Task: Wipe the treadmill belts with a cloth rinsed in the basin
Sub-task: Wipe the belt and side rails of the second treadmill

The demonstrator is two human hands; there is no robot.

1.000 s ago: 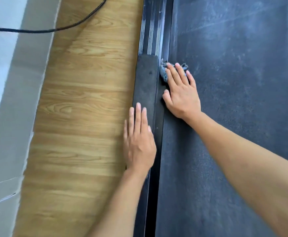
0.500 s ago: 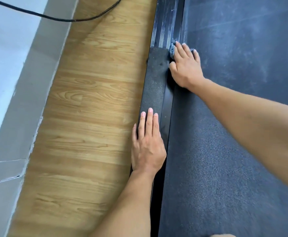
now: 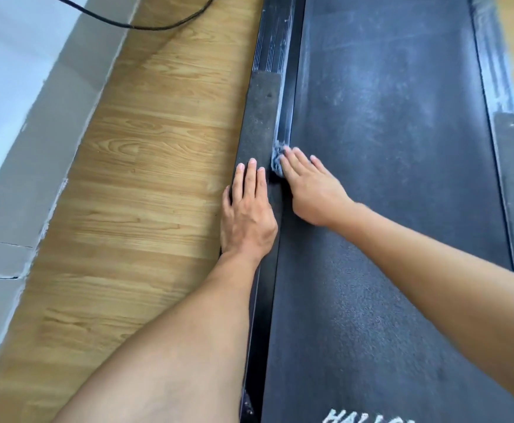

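Note:
The dark treadmill belt runs up the middle and right of the head view, dusty and streaked toward the far end. My right hand presses a small grey-blue cloth flat against the belt's left edge, beside the side rail; only a corner of the cloth shows past the fingers. My left hand rests flat, fingers straight, on the black grip strip of the left side rail, just left of the right hand. No basin is in view.
Wood-look flooring lies left of the treadmill, bounded by a grey skirting and white wall. A black cable crosses the floor at the top. The right side rail borders the belt, with white lettering at the belt's near end.
My right hand has slid the cloth back toward me along the belt's left edge, ending beside my left hand. The left hand has stayed flat on the rail.

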